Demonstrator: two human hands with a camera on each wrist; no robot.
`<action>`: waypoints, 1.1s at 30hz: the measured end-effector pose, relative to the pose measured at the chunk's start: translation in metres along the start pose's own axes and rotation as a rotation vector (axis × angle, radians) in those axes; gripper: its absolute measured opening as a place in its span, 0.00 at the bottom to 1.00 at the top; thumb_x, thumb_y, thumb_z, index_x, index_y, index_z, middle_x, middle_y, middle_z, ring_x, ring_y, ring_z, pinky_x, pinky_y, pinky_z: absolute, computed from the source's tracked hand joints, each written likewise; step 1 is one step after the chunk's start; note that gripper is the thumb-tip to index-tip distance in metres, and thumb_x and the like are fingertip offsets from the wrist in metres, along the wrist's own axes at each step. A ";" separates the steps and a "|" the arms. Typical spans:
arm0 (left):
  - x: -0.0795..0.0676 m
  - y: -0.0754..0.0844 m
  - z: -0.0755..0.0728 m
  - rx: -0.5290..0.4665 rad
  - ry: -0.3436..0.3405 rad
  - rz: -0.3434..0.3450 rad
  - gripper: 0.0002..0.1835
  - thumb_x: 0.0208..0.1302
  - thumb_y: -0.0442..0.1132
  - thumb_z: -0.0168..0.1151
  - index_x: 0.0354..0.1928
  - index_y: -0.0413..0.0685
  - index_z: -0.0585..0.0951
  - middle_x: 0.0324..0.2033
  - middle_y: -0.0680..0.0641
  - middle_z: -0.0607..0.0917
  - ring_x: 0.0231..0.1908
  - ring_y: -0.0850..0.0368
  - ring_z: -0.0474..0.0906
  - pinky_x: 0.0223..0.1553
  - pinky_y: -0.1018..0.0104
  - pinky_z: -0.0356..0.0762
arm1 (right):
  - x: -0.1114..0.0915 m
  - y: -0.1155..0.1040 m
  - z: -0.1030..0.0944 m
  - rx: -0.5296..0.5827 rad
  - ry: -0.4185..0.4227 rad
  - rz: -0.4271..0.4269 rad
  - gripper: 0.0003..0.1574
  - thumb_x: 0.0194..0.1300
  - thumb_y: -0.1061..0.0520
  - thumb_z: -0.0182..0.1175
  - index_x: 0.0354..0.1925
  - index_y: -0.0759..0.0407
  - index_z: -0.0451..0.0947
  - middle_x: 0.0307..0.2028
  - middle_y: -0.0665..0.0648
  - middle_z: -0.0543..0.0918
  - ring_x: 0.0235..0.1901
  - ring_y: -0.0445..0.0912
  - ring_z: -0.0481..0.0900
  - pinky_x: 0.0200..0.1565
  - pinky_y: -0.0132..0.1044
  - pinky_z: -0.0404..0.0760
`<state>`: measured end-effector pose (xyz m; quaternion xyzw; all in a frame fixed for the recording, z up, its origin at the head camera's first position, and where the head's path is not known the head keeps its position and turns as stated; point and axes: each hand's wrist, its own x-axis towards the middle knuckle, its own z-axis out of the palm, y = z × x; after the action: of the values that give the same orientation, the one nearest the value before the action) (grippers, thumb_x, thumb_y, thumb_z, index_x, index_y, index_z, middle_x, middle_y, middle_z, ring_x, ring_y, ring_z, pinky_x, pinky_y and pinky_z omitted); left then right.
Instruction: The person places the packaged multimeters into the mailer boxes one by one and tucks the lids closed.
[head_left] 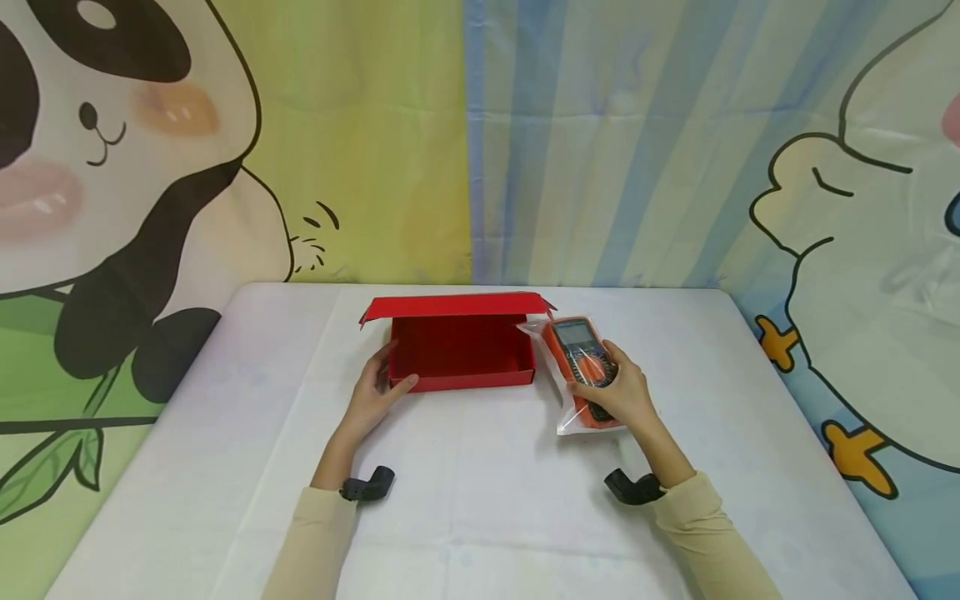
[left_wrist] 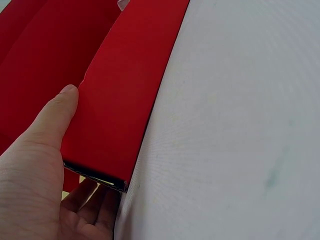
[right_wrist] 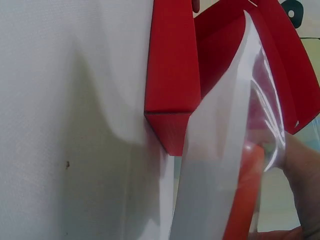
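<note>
A red cardboard box [head_left: 474,380] stands on the table with its lid [head_left: 457,305] raised at the back; its inside shows bare red. My left hand [head_left: 372,385] grips the box's left end, thumb over the front wall's top edge in the left wrist view and the other fingers along the side. An orange and black multimeter [head_left: 585,358] in a clear plastic bag [head_left: 564,423] is in my right hand [head_left: 628,392], fingers on its far side and thumb on the near one. The bag's upper corner overlaps the box's right end. In the right wrist view the bag [right_wrist: 215,150] hides most of the multimeter.
The box rests on a white-covered table [head_left: 480,500]. Behind the table hangs a cartoon-printed curtain [head_left: 375,150]. Each wrist wears a black camera mount, one on the left [head_left: 369,485] and one on the right [head_left: 633,488].
</note>
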<state>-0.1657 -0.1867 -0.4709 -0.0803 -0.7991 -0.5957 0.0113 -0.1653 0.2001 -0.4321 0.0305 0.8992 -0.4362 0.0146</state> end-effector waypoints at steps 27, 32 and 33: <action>0.014 -0.040 -0.001 0.028 0.021 0.009 0.43 0.62 0.42 0.67 0.75 0.54 0.55 0.72 0.41 0.59 0.71 0.41 0.55 0.67 0.44 0.61 | -0.002 -0.020 0.010 0.001 -0.063 -0.124 0.60 0.51 0.48 0.74 0.73 0.63 0.53 0.64 0.68 0.68 0.50 0.58 0.74 0.49 0.49 0.79; 0.013 -0.041 -0.001 0.024 0.023 0.009 0.44 0.61 0.44 0.68 0.75 0.55 0.56 0.72 0.41 0.59 0.71 0.41 0.55 0.67 0.43 0.62 | -0.002 -0.023 0.013 0.015 -0.079 -0.155 0.60 0.51 0.49 0.75 0.73 0.63 0.55 0.64 0.68 0.69 0.48 0.57 0.75 0.45 0.45 0.80; 0.013 -0.041 -0.001 0.020 0.025 0.005 0.43 0.61 0.44 0.68 0.75 0.56 0.56 0.72 0.42 0.59 0.71 0.42 0.55 0.67 0.43 0.61 | -0.002 -0.023 0.013 0.016 -0.080 -0.157 0.60 0.50 0.49 0.75 0.72 0.63 0.55 0.64 0.68 0.70 0.48 0.57 0.76 0.45 0.44 0.80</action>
<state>-0.1845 -0.1974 -0.5077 -0.0746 -0.8046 -0.5887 0.0234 -0.1651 0.1754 -0.4220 -0.0575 0.8940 -0.4441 0.0162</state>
